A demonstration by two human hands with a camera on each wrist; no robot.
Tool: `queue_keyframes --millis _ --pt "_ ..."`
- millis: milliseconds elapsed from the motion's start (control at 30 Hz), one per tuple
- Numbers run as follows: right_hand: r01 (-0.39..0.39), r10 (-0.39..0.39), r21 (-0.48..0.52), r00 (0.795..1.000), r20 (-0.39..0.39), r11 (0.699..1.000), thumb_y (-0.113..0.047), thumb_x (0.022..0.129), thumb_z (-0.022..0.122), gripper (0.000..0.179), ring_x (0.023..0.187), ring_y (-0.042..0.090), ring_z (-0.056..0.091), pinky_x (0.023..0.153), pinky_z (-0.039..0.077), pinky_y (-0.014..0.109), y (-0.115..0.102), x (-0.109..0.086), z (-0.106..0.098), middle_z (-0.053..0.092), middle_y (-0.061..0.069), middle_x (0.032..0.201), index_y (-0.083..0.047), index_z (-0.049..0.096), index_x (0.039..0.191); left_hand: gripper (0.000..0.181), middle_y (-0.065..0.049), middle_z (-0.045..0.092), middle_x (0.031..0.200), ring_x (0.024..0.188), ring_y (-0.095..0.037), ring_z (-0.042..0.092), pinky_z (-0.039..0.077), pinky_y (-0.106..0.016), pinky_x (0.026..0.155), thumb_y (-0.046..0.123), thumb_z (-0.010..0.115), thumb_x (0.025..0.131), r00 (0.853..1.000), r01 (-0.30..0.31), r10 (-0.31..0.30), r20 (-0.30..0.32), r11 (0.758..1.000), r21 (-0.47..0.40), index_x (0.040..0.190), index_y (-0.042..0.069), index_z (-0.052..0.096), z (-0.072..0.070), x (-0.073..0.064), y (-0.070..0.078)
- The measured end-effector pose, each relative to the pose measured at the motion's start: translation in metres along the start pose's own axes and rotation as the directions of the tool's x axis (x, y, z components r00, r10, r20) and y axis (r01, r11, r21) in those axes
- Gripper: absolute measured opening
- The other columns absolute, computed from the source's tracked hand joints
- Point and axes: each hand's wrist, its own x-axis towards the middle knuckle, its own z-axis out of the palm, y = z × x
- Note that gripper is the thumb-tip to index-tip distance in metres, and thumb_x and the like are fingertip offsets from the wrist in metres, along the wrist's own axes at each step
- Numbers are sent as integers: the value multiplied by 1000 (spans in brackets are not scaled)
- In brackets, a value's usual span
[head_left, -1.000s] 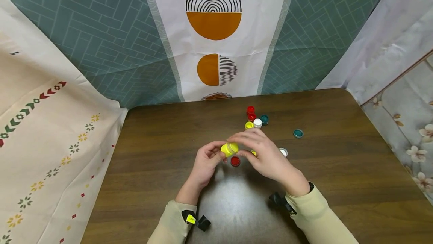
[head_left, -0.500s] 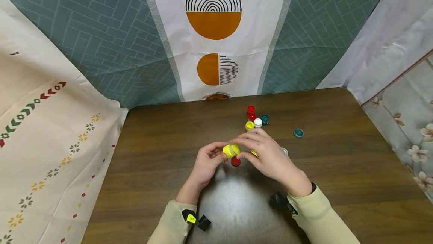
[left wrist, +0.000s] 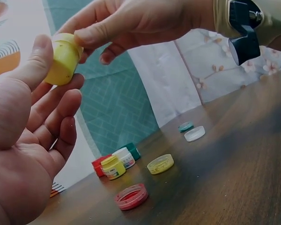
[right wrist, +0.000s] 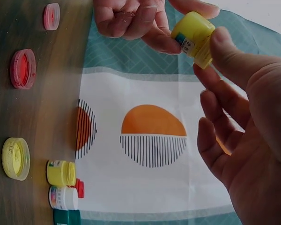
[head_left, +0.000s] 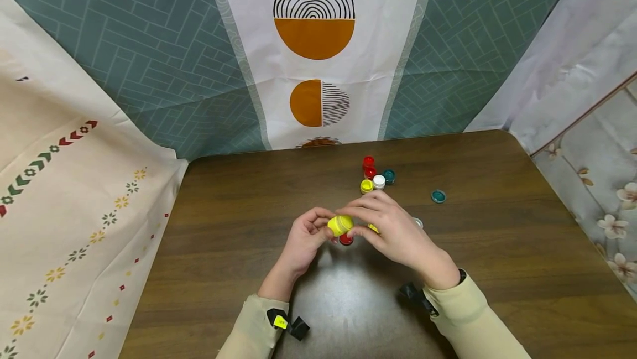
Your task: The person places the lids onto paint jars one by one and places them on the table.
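A small yellow paint jar (head_left: 340, 225) is held up above the table between both hands, lying tilted in the head view. My left hand (head_left: 302, 240) grips the jar body between thumb and fingers. From the other side, my right hand (head_left: 398, 232) pinches the yellow lid (right wrist: 204, 55) with its thumb and index finger. The lid sits on the mouth of the jar; how tightly cannot be told. In the right wrist view, part of a printed label shows on the jar, and the remaining right fingers are loosely bent.
Behind the hands stand open jars: yellow (head_left: 366, 186), white (head_left: 379, 182), green (head_left: 389, 176) and two red ones (head_left: 370, 173). Loose lids lie on the wooden table: red (left wrist: 131, 196), yellow (left wrist: 160, 164), white (left wrist: 195, 133), green (head_left: 438, 196). Another red lid (right wrist: 51, 16) lies apart.
The held jar has moved slightly right and toward me. Right fingers have shifted on the lid, and less of the band between lid and body shows. The loose jars and lids stay put.
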Motion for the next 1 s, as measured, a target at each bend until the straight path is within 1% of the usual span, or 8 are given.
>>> queue_keyframes --millis 167,333,433,500,567,700,800,1000 --pt "-56 56 -36 998 12 998 -30 86 92 43 114 19 59 94 55 40 0 -2 1 75 -4 118 -13 78 124 46 3 77 105 86 -11 69 59 -27 75 44 83 86 1000 14 -14 4 1000 -6 115 10 68 0 -1 -1" --pt "-83 83 -87 997 0 993 -41 84 91 45 108 19 58 92 53 39 0 -1 3 75 -5 113 -14 78 117 43 2 77 104 85 -11 70 59 -26 75 40 83 88 1000 0 0 8 1000 -16 115 10 69 0 0 -4" --pt "-108 110 -98 994 13 989 -53 86 86 58 114 21 58 96 54 43 1 -3 4 73 -3 123 -16 74 129 45 2 78 104 85 -11 70 59 -27 74 39 83 88 1000 -4 4 12 1000 -16 117 8 69 0 0 -4" --pt "-118 120 -61 992 28 991 -56 86 84 67 124 23 56 100 53 47 3 -4 3 68 -1 134 -18 69 140 46 1 78 106 86 -11 71 59 -27 75 39 83 88 1000 0 0 15 1000 -14 118 8 68 0 0 -4" --pt "-104 103 1 994 46 995 -51 88 85 71 134 24 52 105 51 50 4 -6 1 61 -1 146 -20 63 149 48 2 78 107 87 -12 71 60 -27 76 39 83 88 1000 6 -6 17 1000 -12 120 7 68 0 0 -4" --pt "-6 -1 114 998 59 993 -22 88 90 67 141 24 49 110 48 49 8 -7 -3 56 -2 155 -20 63 149 52 2 78 110 89 -12 71 59 -27 76 37 83 89 1000 13 -13 16 1000 -5 123 2 66 -1 1 -3" --pt "66 -72 126 996 44 990 -10 87 90 64 137 23 53 107 49 44 9 -5 -3 60 -3 153 -18 67 146 52 2 78 109 88 -12 70 59 -28 76 38 81 91 1000 11 -11 11 1000 -1 124 1 66 -1 0 -4" --pt "112 -114 98 994 7 989 -6 90 86 54 130 21 58 104 51 39 10 -3 1 66 -6 146 -16 71 141 47 2 78 108 84 -11 70 59 -28 74 41 79 91 1000 14 -14 10 1000 -11 121 7 68 -2 0 -3"
